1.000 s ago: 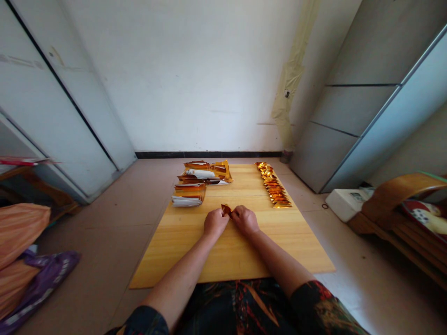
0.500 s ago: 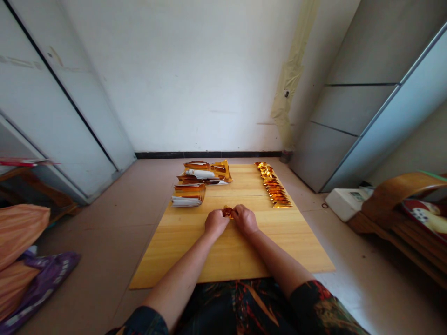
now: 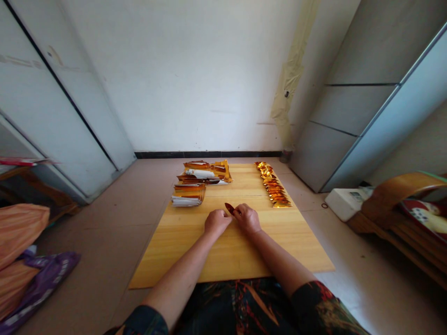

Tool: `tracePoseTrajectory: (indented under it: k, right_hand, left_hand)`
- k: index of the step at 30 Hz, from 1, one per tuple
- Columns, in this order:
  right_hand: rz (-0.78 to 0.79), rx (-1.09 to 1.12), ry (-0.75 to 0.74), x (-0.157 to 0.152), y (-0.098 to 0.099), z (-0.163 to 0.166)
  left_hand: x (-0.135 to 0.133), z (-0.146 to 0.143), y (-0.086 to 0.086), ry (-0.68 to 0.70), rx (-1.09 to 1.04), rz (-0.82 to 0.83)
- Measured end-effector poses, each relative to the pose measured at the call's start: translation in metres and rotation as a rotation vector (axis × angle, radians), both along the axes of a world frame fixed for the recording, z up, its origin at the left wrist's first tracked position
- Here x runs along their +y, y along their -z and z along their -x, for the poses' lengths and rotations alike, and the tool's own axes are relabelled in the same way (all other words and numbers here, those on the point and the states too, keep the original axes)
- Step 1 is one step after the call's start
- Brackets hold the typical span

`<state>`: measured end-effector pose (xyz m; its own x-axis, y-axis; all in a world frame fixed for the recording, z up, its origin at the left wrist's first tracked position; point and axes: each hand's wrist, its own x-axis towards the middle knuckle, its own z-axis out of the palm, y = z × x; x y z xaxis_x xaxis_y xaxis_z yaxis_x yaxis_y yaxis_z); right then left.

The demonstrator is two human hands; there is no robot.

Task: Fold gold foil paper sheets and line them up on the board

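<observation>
My left hand [image 3: 216, 220] and my right hand [image 3: 247, 217] meet over the middle of a yellow wooden board [image 3: 230, 251]. Both are closed on a small folded piece of gold foil paper [image 3: 229, 208], which pokes up between the fingertips. Stacks of gold foil sheets [image 3: 189, 192] lie on the board's far left. A row of folded gold pieces [image 3: 274, 187] runs along its far right side.
The board lies on a tiled floor by a white wall. Grey cabinet panels [image 3: 349, 116] stand at right, a white door at left. A wooden chair [image 3: 401, 200] and a white device [image 3: 345, 202] sit at right. Orange and purple bags [image 3: 31, 260] lie at left.
The gold piece has been folded narrower between my fingers and now shows a dark pointed end. My right hand shifted slightly right and away; the left stayed almost still.
</observation>
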<state>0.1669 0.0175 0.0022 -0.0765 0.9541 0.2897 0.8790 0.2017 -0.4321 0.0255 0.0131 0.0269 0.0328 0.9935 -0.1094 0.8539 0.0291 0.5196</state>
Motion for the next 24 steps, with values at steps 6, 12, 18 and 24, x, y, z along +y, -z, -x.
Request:
tracePoseTrajectory:
  k: [6,12,18,24]
  right_hand:
    - [-0.030,-0.092,0.051,-0.002,-0.006,-0.006]
    - [-0.104,-0.222,0.062,-0.012,-0.009,-0.036]
    - [-0.143,-0.351,0.213,-0.035,-0.012,-0.116]
    - [-0.075,-0.449,0.358,-0.045,-0.010,-0.181]
  left_hand:
    - [-0.001,0.000,0.000,0.011,0.004,0.004]
    - [-0.003,0.005,0.005,0.013,-0.028,-0.016]
    - [-0.006,0.006,0.009,0.036,-0.044,-0.042]
    - [-0.007,0.002,0.006,0.024,0.008,-0.062]
